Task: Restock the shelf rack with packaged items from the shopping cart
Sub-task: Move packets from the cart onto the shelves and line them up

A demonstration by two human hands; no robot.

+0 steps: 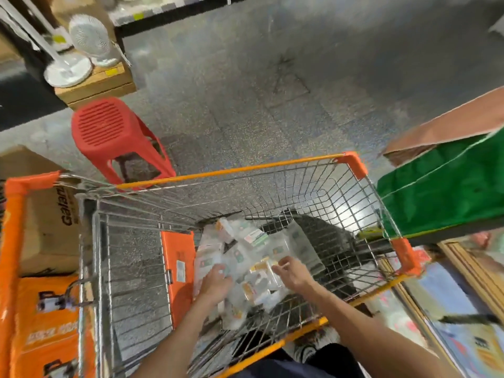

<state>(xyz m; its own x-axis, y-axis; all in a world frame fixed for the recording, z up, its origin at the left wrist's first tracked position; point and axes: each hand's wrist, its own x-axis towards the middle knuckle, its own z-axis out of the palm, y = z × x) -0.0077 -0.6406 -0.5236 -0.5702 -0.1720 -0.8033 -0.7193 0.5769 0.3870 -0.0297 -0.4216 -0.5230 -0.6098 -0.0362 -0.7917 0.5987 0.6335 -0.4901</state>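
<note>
Cart: silver wire shopping cart with orange rim [231, 170]; stood on the floor
Goods: heap of clear plastic packets [253, 249]; lay low inside the cart
Left hand [215, 282]: curled round a packet in the heap
Right hand [293, 271]: touched the heap; grip blurred, cannot tell
Nearby: red plastic stool [109, 129] beyond the cart; green fabric bag [441, 192] beside its right wall

We record a speckled grey tile floor [245, 91] across the upper half of the frame, with a dark mark at upper centre.

- **Upper left:** a white desk fan [87, 34] and a white round stand base [68, 72], both on a cardboard box [103, 83].
- **Left of centre:** a red plastic stool [109, 129] with a slotted seat.
- **Left edge:** we note a brown carton [51, 222] printed "Galanz", with orange packs [46, 323] below it.
- **Right edge:** a green bag [450, 186].
</note>
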